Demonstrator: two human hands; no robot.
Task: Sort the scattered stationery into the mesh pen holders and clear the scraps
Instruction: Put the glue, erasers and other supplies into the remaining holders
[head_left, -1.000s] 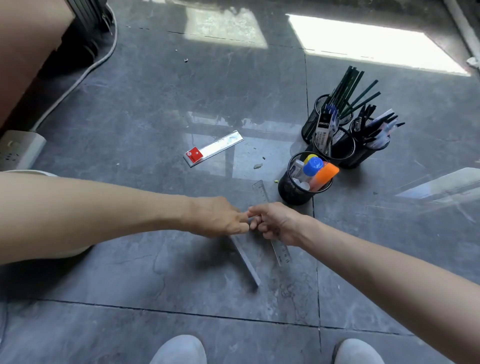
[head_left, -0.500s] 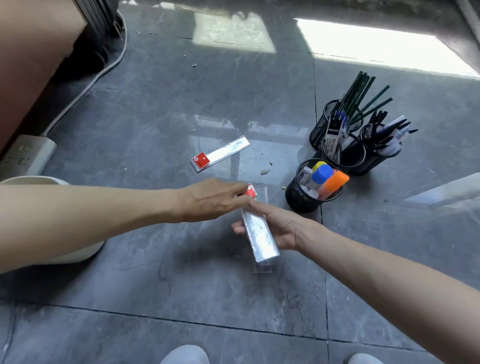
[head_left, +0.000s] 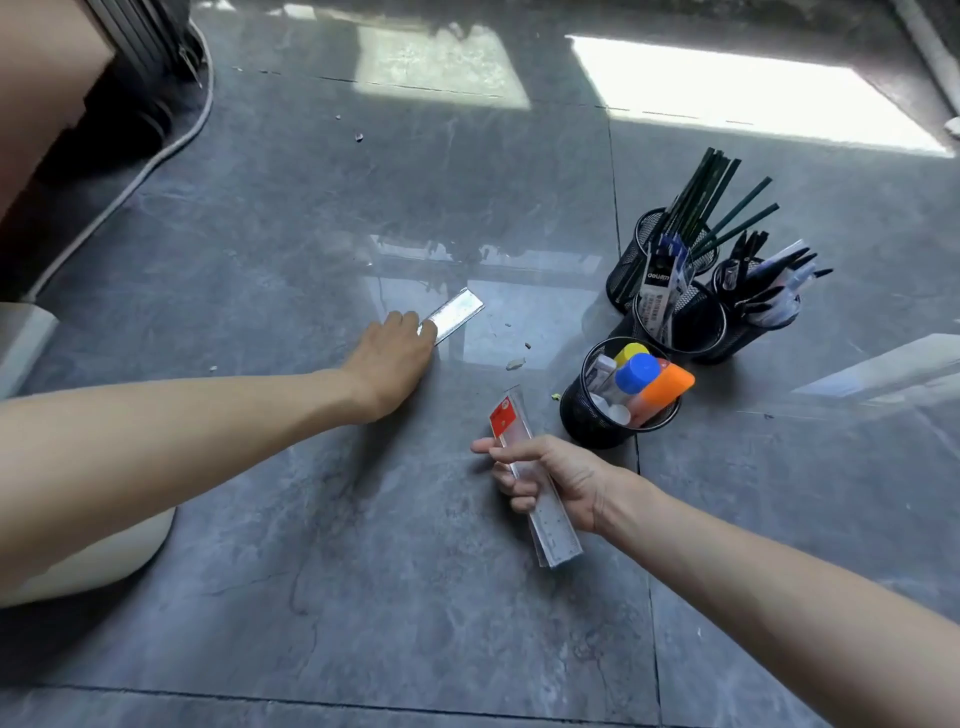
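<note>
2 hands that had met over the clear rulers (head_left: 555, 530) half a second before were now apart. Our right hand (head_left: 553, 480) had been flat beneath that stack; its fingers and thumb were now curled round the middle of it, holding it clear of the floor (head_left: 363, 571), with the red-tagged end pointing far, toward the nearest mesh holder (head_left: 592, 421). Our left hand (head_left: 389, 361) had left the stack and gone far and left to the single ruler (head_left: 457, 313) lying on the floor. It lay palm down with its fingertips over that ruler's near-left end, hiding the red tag that showed earlier. We could not tell whether the fingers pinched the ruler or only pressed on it.

4 mesh holders stood clustered at the right as before. The nearest held an orange glue stick (head_left: 667, 389) and a blue-capped one (head_left: 636, 371). Behind it, the middle holder (head_left: 698, 325) carried a pen pack (head_left: 665, 283), the far one dark pencils (head_left: 701, 200) and the right one black pens (head_left: 774, 278). Small scraps (head_left: 515, 364) lay between the floor ruler and the holders, untouched.
</note>
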